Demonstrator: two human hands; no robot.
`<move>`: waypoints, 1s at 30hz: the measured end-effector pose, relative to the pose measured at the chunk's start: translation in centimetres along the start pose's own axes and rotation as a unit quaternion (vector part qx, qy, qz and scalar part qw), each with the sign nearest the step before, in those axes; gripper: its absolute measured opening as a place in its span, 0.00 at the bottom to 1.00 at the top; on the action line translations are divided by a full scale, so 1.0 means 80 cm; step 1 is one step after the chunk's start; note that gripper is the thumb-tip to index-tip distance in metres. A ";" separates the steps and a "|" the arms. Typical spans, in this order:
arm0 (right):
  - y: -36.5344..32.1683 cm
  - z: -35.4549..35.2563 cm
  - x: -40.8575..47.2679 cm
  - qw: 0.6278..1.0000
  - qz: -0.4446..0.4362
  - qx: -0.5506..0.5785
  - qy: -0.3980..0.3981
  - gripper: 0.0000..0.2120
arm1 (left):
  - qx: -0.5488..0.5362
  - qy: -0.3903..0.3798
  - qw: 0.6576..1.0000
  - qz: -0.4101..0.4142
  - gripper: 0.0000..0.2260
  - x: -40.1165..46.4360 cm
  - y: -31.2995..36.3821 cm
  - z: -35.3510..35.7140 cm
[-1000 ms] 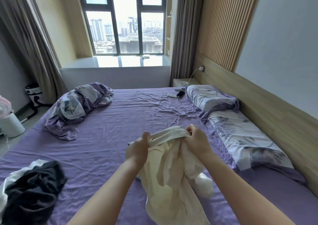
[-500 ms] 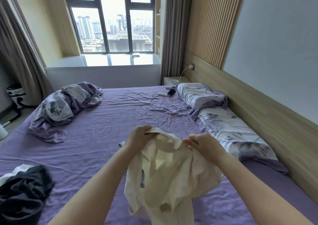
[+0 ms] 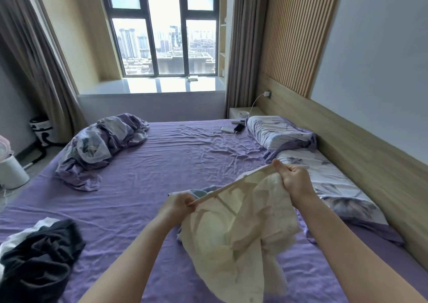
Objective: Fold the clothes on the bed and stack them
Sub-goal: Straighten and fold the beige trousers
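A: Bedroom, purple-sheeted bed [image 3: 162,175] under a big window [image 3: 162,36]. What do we hold?

B: We've got a cream garment [image 3: 238,233] lifted above the sheet. Our left hand [image 3: 177,206] pinches one end of its banded edge [image 3: 231,185], our right hand [image 3: 294,178] grips the other end, fingers curled around it.

A: Axis?

B: That edge is pulled taut between our hands, running from low left up to the farther right. The rest hangs bunched below the grip, toward us. Right hand sits higher and farther out; left is nearer to us.

A: Next move, our guess?

B: Probably lay it flat, so the hanging bulk has to swing away from us onto bare sheet.

A: Other clothes?

B: Dark garment pile [image 3: 39,256] at near left, unfolded. Something pale blue [image 3: 203,190] peeks out behind the cream one. Crumpled duvet [image 3: 99,145] far left, pillows [image 3: 301,154] right. No stack seen yet.
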State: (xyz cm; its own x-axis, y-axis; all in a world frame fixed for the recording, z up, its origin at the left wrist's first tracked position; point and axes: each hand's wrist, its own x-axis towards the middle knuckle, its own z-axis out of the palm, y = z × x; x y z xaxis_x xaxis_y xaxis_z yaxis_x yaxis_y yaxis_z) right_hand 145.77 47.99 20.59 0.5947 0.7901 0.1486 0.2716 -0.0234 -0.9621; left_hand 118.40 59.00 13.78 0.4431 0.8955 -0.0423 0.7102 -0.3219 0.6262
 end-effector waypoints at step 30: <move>0.023 -0.089 0.006 0.990 0.060 0.084 -0.092 0.13 | -0.534 -0.002 0.827 -0.177 0.09 -0.012 0.048 0.065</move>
State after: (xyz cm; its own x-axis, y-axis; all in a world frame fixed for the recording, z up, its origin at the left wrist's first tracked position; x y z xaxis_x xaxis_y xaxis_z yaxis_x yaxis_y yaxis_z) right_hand 151.95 43.95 20.54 0.4629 0.8864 0.0017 0.0681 -0.0336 -0.9971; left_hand 123.53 55.33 12.18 0.3138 0.8743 -0.3703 -0.0912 0.4159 0.9048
